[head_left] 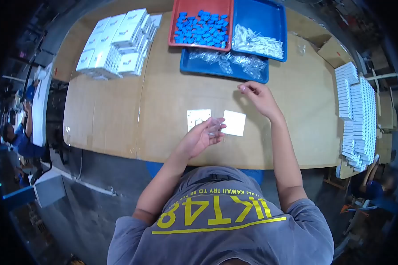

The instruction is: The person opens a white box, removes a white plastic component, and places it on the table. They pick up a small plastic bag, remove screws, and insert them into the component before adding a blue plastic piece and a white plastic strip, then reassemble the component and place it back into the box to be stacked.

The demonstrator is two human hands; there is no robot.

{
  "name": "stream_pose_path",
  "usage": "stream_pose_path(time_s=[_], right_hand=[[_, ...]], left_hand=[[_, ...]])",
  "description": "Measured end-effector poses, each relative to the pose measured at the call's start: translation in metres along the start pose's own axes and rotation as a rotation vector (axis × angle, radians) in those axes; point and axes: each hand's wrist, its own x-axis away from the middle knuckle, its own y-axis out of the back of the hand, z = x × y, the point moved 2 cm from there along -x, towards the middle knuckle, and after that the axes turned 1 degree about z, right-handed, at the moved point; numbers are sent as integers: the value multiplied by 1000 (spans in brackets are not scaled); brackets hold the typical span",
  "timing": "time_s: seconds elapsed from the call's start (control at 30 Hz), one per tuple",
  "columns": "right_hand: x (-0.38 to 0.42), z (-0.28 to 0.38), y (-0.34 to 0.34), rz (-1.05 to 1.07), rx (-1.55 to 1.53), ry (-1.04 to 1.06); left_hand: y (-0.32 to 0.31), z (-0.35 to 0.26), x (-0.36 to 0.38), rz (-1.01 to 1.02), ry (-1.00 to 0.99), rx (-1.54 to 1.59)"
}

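Note:
My left hand (pixel 202 138) is closed around a small clear plastic bag (pixel 214 126), low over the table's near side. Under and beside it lie two flat white squares. The left white square (pixel 199 115) has marks on it and is partly covered by my hand; the right white square (pixel 235 123) looks plain. My right hand (pixel 260 96) is raised a little farther off, just short of the lower blue tray (pixel 194 73). Its thumb and fingertips are pinched together, and whatever may be between them is too small to tell.
Clear plastic bags (pixel 227 62) lie in the lower tray. Behind it stand a red tray (pixel 177 42) of blue pieces and a blue tray (pixel 256 11) of white sticks. White boxes are stacked left (pixel 115 46) and right (pixel 356 115). Other people sit at both sides.

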Motion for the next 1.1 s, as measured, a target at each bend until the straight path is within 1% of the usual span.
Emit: stream_pose_path(time_s=[0.13, 0.23, 0.33, 0.43, 0.47, 0.57, 0.7, 0.73, 0.8, 0.83, 0.87, 1.0, 1.1], right_hand=[[-46, -4, 44, -311, 178, 151], [-85, -4, 72, -519, 328, 178], [-120, -4, 88, -586, 487, 169], [-139, -4, 92, -625, 752, 218], [-143, -6, 90, -640, 784, 251], [-152, -13, 93, -571, 859, 302], [-153, -14, 95, -600, 816, 340], [-148, -10, 96, -668, 806, 412], [-148, -5, 99, -721, 68, 263], [-146, 2, 99, -714, -300, 185], [-136, 8, 101, -606, -589, 120], [-95, 41, 93, -505, -710, 156], [-64, 31, 75, -473, -544, 164]], left_hand=[[-2, 4, 6, 22, 15, -14], [0, 11, 6, 8, 34, -39], [-4, 12, 8, -8, 54, -18], [-8, 7, 10, 20, 55, -8], [-8, 6, 10, 19, 45, -10], [-3, 3, 11, 15, 26, -5], [6, 4, 8, -6, 29, 30], [7, 4, 7, -15, 30, 41], [3, 5, 8, -31, 38, 33], [0, 4, 7, -38, 39, 29], [-2, 3, 6, -46, 39, 27], [-3, 3, -1, -16, 42, 17], [-10, 1, 0, -34, 32, 20]])
